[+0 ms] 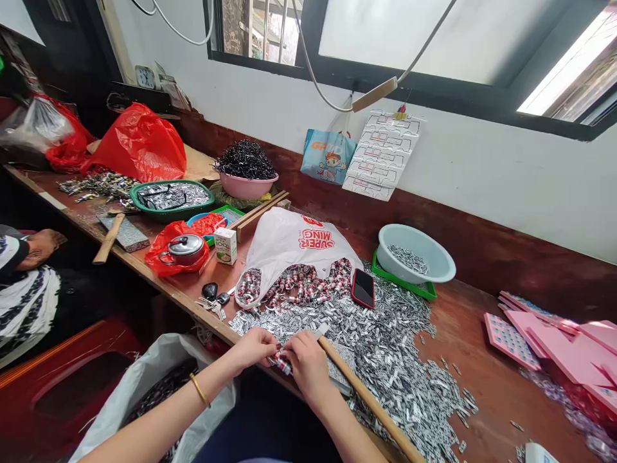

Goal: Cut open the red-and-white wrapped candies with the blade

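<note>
At the table (482, 360) edge, both hands' fingers (274, 350) pinch a small piece (283, 364).

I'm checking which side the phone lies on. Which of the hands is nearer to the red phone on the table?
The right. The right hand is below and a little left of the red phone, at the table's edge. The left hand is farther left, beyond the right one.

Your left hand (254, 348) and right hand (308, 361) pinch a small red-and-silver piece (283, 364) together, near the heap of silver clips (385, 341).
</note>
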`<state>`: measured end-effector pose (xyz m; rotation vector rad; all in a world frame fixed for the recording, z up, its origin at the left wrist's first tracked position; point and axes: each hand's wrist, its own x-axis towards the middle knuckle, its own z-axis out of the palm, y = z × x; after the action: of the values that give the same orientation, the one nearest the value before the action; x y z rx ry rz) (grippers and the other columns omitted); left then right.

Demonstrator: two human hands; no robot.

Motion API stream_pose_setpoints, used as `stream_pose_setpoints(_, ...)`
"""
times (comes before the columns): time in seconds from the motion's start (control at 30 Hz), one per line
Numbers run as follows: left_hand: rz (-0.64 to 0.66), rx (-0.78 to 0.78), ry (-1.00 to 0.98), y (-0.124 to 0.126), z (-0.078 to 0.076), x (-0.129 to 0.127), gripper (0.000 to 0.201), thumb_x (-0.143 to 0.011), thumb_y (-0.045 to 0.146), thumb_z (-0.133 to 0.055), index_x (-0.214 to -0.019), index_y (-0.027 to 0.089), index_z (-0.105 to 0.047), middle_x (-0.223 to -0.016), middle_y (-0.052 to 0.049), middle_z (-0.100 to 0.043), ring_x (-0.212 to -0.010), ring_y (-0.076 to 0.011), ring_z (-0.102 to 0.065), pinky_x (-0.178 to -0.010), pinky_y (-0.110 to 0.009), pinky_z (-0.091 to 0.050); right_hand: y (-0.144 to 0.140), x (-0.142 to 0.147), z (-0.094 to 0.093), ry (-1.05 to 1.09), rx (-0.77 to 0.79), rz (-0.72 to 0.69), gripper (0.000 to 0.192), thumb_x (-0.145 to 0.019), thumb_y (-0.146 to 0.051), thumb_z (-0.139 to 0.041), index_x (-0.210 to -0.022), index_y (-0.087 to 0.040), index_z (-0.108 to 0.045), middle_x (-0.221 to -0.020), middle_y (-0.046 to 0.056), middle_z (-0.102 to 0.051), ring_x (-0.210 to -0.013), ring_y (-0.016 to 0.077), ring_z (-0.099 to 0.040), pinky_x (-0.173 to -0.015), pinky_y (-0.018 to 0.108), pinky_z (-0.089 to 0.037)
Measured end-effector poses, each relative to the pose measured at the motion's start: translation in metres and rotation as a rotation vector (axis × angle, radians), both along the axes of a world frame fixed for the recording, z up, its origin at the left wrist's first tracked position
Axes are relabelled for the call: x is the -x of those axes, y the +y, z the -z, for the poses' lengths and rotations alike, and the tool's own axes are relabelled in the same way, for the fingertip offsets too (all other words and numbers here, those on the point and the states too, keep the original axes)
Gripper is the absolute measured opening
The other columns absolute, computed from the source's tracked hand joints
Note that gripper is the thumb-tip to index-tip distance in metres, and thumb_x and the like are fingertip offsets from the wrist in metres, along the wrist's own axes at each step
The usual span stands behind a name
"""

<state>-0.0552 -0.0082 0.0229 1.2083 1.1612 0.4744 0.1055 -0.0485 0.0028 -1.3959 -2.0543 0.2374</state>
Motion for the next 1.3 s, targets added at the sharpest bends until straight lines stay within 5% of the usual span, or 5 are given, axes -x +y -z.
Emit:
stream_pose_setpoints(0.27,0.033,-0.028,0.036,0.003,0.002,0.001,0.032,-0.05,0.043,-0.071,-0.058,0.014,-0.06,-0.052,0.004,-0.055,-0.052,-0.0122,-0.051,-0.054,-0.026,-0.048,0.002,0.005,-0.035,-0.145,0.196,0.003,0.018,-0.083,-0.008,-0.052,-0.075,-0.02,-0.064,-0.083,0.003,-0.063,-0.084,0.0212,-0.056,-0.066,0.027,-0.044)
stream_pose_setpoints(0.47,0.015,-0.142,0.124,-0.001,0.009,-0.002,0.023,-0.055,0.038,-0.063,-0.057,0.016,-0.058,-0.052,0.003,-0.055,-0.048,-0.0135,-0.052,-0.05,-0.025,-0.044,-0.041,-0.078,-0.023,-0.253,0.093,0.361,0.031,-0.081,-0.024,-0.061,-0.111,-0.017,-0.057,-0.108,0.013,-0.061,-0.094,0.0288,-0.058,-0.078,0.04,-0.048)
stream_pose_setpoints(0.6,0.019,-0.172,0.157,-0.002,0.011,-0.002,0.021,-0.058,0.037,-0.06,-0.059,0.016,-0.057,-0.053,0.003,-0.055,-0.05,-0.0149,-0.054,-0.05,-0.025,-0.044,-0.071,-0.117,-0.012,-0.207,0.213,0.271,0.029,-0.091,-0.023,-0.039,-0.114,-0.017,-0.056,-0.097,0.01,-0.063,-0.083,0.0224,-0.063,-0.069,0.032,-0.052)
stream_pose_setpoints(0.9,0.035,-0.202,0.192,-0.003,0.011,-0.002,0.023,-0.06,0.04,-0.058,-0.06,0.017,-0.057,-0.051,0.002,-0.057,-0.05,-0.0148,-0.056,-0.049,-0.023,-0.041,-0.083,-0.085,-0.057,-0.217,0.241,-0.053,0.054,-0.09,-0.017,-0.036,-0.141,-0.034,-0.035,-0.077,0.001,-0.065,-0.06,0.016,-0.064,-0.054,0.021,-0.048)
stream_pose_setpoints(1.3,0.048,-0.239,0.199,-0.004,0.011,-0.001,0.018,-0.062,0.033,-0.054,-0.059,0.016,-0.059,-0.049,0.002,-0.057,-0.049,-0.0147,-0.053,-0.049,-0.023,-0.035,-0.084,-0.074,-0.048,-0.363,0.209,-0.041,0.065,-0.085,-0.01,-0.039,-0.145,-0.032,-0.027,-0.078,0.001,-0.067,-0.053,0.0163,-0.063,-0.047,0.022,-0.042)
